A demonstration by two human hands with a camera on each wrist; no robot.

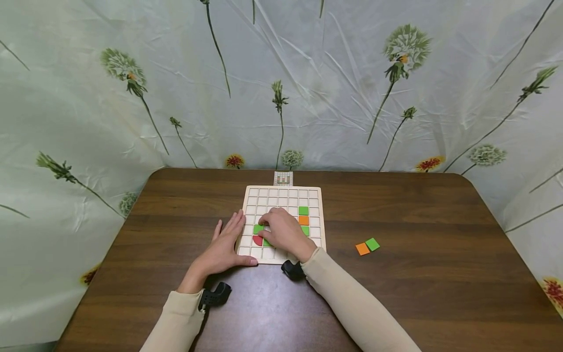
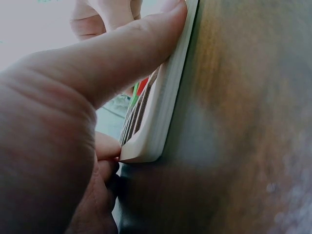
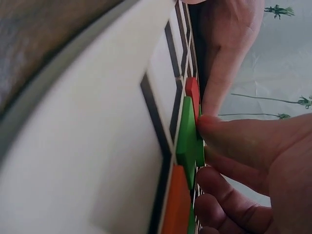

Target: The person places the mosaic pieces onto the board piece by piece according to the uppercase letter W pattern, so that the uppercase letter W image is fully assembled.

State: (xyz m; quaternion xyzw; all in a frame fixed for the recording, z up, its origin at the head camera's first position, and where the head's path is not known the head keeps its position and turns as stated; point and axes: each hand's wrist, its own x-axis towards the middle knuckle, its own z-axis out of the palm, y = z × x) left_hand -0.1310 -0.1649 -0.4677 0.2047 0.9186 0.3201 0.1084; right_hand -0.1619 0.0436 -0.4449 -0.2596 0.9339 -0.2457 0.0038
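Observation:
A white gridded board with a pale wooden frame lies on the table. My left hand rests at its near left corner, fingers straight along the left edge and thumb on the front edge. Over the board, my right hand has thumb and forefinger at opposite edges of a green square tile, pinching it. Just nearer lies a red round-edged piece, beside another green tile. Farther right on the grid sit an orange tile and green tiles; the right hand hides part of the grid.
To the right of the board, a loose orange tile and a loose green tile touch on the brown table. A small patterned card lies behind the board. A flowered curtain hangs behind the table.

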